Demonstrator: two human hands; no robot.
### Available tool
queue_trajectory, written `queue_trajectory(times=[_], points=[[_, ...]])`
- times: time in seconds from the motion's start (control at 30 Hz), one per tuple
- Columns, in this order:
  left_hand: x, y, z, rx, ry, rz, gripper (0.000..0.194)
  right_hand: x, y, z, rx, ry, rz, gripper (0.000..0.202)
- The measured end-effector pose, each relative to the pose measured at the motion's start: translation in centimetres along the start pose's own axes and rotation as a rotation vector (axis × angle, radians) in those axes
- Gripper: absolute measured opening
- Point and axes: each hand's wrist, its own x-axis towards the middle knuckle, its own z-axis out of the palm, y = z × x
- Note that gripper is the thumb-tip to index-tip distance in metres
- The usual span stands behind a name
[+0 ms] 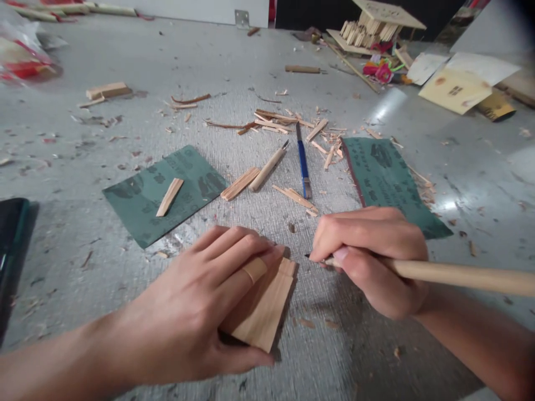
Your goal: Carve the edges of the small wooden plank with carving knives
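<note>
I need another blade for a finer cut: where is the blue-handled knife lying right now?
The blue-handled knife lies on the table beyond the right hand, between a wooden-handled tool on its left and a green sandpaper sheet on its right.

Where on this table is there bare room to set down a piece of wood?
Bare surface lies left of the left hand, between the left sandpaper sheet and the dark object at the edge. Another patch lies beyond that sheet, short of the wood block. It is crowded between the two sandpaper sheets: carving tools, sticks and shavings.
</note>
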Motion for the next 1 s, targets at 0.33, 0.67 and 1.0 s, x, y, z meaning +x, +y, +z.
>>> queue_trajectory(times=[0.33,0.67,1.0], points=[[-0.4,0.6,-0.6,0.021,-0.043,0.018,0.091,-1.0,-0.4,0.7,0.174,-0.012,0.1,0.027],[0.0,1.3,-0.1,0.196,0.049,-0.104,0.056,-0.2,-0.2,2.9,0.128,-0.007,0.212,0.028],[-0.1,1.7,0.2,0.287,0.127,-0.118,0.028,-0.4,0.2,3.1,0.058,0.025,0.171,0.029]])
